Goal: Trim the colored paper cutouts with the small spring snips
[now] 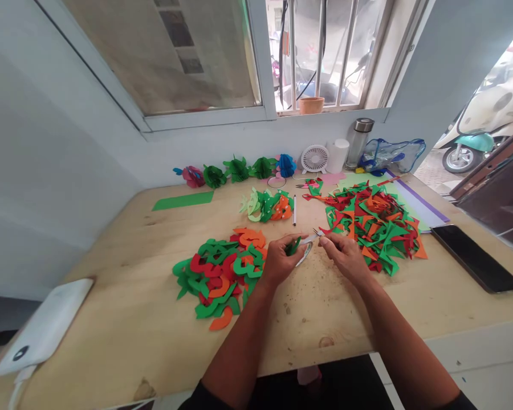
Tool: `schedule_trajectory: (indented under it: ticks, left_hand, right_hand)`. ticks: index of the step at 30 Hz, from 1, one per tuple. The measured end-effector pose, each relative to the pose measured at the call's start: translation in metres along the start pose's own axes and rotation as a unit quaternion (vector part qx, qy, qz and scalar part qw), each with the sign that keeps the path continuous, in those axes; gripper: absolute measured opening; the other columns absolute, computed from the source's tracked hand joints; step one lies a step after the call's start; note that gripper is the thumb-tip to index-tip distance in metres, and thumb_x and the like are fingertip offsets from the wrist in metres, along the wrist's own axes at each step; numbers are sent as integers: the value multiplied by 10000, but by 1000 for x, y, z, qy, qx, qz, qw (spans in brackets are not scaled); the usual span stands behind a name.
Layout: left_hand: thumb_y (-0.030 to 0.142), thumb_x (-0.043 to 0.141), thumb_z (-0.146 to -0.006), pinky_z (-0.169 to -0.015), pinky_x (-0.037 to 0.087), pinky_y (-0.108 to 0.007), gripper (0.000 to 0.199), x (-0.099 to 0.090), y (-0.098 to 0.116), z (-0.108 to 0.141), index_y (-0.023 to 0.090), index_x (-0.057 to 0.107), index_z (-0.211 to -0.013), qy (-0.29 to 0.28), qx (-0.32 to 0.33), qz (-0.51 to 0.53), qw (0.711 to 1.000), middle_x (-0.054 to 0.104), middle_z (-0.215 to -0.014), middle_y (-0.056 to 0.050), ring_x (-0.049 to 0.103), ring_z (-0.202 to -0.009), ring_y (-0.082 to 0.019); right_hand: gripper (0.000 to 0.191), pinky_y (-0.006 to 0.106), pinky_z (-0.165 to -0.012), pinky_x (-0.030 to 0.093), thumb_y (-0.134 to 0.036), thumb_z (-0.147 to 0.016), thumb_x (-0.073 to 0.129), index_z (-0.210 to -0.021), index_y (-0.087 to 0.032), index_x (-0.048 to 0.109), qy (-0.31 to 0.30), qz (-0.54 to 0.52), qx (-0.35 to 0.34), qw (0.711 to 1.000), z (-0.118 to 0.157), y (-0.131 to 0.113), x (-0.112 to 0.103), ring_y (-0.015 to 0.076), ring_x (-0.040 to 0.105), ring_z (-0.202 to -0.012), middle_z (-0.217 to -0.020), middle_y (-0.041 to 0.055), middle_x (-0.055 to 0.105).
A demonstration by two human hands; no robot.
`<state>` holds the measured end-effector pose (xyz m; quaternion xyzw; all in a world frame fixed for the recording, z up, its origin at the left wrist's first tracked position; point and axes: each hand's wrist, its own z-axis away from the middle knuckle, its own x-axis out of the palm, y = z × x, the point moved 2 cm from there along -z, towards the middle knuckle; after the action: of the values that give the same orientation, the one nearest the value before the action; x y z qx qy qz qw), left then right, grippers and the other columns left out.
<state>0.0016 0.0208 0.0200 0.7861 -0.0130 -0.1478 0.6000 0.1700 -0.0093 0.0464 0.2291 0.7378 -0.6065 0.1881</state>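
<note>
My left hand [281,261] is closed around a small dark green piece [294,246], which looks like cut paper. Just beside its fingers is a white, rounded, flat item [304,254]; its kind is unclear. My right hand [345,256] is pinched near a small pale pointed thing [317,232], too small to name. The two hands are close together over the tabletop [308,319]. Left of them lies a heap of curved green, red and orange cut shapes [216,273]. A pile of green, red and orange scraps [371,222] spreads to their right.
Behind the hands lie folded dotted shapes [267,206] and a pen [294,209]. Paper pompoms [238,169], a white fan [315,158], a bottle [359,143] and a clear bag [393,155] line the wall. A phone [476,257] lies right, a white device [47,324] left.
</note>
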Motion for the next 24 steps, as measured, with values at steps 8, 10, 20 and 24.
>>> schedule_trajectory:
  ticks: [8, 10, 20, 24]
  left_hand:
    - [325, 615, -734, -531, 360, -194, 255, -1, 4, 0, 161, 704, -908, 11, -24, 15, 1000, 600, -691, 9, 445, -557, -80]
    - [335, 618, -736, -516, 336, -193, 241, 0, 4, 0, 159, 698, -881, 14, -22, 22, 999, 578, -669, 16, 420, -539, -73]
    - [375, 630, -720, -483, 304, -194, 231, 5, 5, -3, 151, 617, -665, 54, -64, 66, 994, 446, -531, 46, 378, -498, -69]
    - [374, 631, -709, -447, 279, -195, 231, 4, 7, -3, 155, 591, -648, 46, -89, 86, 991, 401, -480, 59, 345, -446, -60]
  right_hand:
    - [412, 244, -502, 284, -499, -857, 415, -593, -193, 491, 4, -4, -2, 1000, 1, -2, 1, 113, 396, -521, -516, -19, 441]
    - [420, 245, -511, 289, -499, -860, 412, -581, -193, 481, 8, -1, -7, 1000, 1, -4, 1, 115, 402, -524, -520, -19, 436]
    - [404, 235, -491, 286, -479, -859, 416, -587, -193, 502, 1, 17, -4, 1000, 2, -6, 3, 115, 394, -523, -528, -16, 430]
    - [388, 230, -485, 284, -471, -859, 421, -614, -191, 529, 1, 24, 4, 1000, 2, -8, 3, 113, 387, -524, -537, -18, 414]
